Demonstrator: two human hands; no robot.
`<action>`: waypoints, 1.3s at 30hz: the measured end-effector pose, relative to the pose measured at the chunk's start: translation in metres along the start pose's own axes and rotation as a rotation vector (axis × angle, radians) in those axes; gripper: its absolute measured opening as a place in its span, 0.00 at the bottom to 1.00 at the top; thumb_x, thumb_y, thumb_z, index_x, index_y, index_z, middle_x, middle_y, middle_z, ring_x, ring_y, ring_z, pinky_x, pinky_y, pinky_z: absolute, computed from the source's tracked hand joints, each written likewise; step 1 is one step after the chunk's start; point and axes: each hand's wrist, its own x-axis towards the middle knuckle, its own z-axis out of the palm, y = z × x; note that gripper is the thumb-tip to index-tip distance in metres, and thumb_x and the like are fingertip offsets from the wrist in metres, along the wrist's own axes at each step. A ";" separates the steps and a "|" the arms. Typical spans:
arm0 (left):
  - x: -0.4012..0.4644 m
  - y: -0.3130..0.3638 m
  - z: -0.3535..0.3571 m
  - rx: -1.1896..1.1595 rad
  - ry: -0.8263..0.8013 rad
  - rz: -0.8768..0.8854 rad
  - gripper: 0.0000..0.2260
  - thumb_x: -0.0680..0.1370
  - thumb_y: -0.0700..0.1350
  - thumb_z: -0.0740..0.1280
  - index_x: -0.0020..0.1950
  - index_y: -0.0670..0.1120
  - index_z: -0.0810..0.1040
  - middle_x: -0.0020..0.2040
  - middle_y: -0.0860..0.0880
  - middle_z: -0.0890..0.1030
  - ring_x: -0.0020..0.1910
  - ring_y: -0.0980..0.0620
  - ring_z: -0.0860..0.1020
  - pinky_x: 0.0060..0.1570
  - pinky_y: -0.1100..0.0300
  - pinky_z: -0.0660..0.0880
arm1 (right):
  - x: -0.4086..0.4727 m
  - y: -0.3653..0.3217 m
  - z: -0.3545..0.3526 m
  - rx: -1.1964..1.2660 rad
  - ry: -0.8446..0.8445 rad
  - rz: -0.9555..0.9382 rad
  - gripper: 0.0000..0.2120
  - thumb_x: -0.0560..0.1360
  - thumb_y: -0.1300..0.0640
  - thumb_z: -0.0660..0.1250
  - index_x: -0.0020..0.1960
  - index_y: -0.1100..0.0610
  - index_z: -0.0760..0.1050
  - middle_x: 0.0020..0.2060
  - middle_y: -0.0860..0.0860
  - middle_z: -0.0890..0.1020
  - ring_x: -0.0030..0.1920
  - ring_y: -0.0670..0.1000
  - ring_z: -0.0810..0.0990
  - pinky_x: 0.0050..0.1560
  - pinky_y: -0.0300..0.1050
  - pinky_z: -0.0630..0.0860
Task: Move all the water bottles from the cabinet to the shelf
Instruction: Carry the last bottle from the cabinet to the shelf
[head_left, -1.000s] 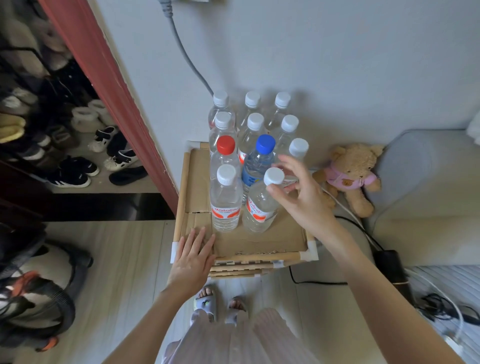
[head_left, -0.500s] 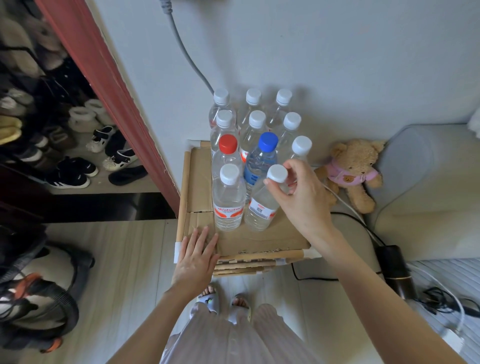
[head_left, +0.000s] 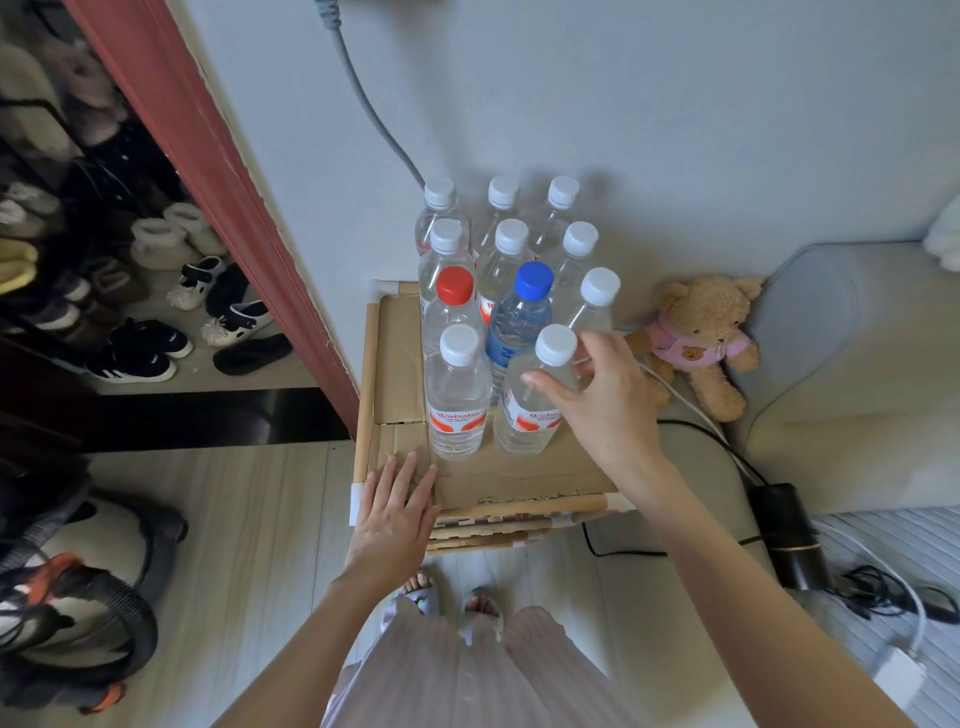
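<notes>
The right hand (head_left: 605, 400) is curled round the neck and shoulder of the front right bottle (head_left: 530, 410), thumb on the near side and fingers round the far side, just under its white cap. That bottle stands upright near the front edge of the cardboard-topped shelf (head_left: 400, 358), right of the middle. The left hand (head_left: 392, 512) lies flat with fingers straight on the shelf's front left corner, holding nothing.

Just beside the held bottle on its left stands the front left bottle (head_left: 457, 400), also white-capped with a red label. Directly behind these two are a red-capped bottle (head_left: 453, 306) and a blue-capped bottle (head_left: 519, 317), and a white-capped one (head_left: 595, 299) stands close behind the right hand's fingers. Six more white-capped bottles (head_left: 511, 244) fill two rows toward the back edge by the wall, all upright and packed close.

A grey cable (head_left: 374, 119) hangs down the wall behind the back row. To the right of the shelf a teddy bear (head_left: 701, 343) in a pink top sits against a grey cushion (head_left: 857, 338), with a white cord (head_left: 680, 400) running past the wrist. Shoes (head_left: 156, 332) fill the open cupboard on the left.
</notes>
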 end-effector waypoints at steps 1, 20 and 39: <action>0.000 0.000 0.000 0.007 -0.005 -0.005 0.27 0.80 0.54 0.37 0.66 0.47 0.69 0.65 0.41 0.73 0.65 0.39 0.69 0.67 0.49 0.51 | -0.002 0.001 0.003 0.005 0.015 0.000 0.20 0.65 0.46 0.73 0.50 0.56 0.72 0.45 0.47 0.72 0.46 0.48 0.72 0.44 0.42 0.68; 0.000 0.000 -0.004 -0.014 -0.047 -0.010 0.28 0.80 0.55 0.37 0.67 0.46 0.68 0.65 0.41 0.73 0.65 0.39 0.69 0.62 0.40 0.58 | -0.042 0.050 0.058 0.374 -0.272 0.405 0.23 0.72 0.54 0.68 0.64 0.54 0.65 0.53 0.43 0.73 0.54 0.45 0.74 0.51 0.39 0.68; 0.000 0.000 -0.003 -0.023 -0.099 0.001 0.26 0.80 0.55 0.39 0.66 0.46 0.68 0.65 0.41 0.72 0.65 0.39 0.68 0.66 0.50 0.48 | -0.044 0.056 0.076 0.466 -0.279 0.376 0.21 0.73 0.55 0.68 0.63 0.52 0.65 0.52 0.41 0.75 0.50 0.34 0.73 0.44 0.23 0.70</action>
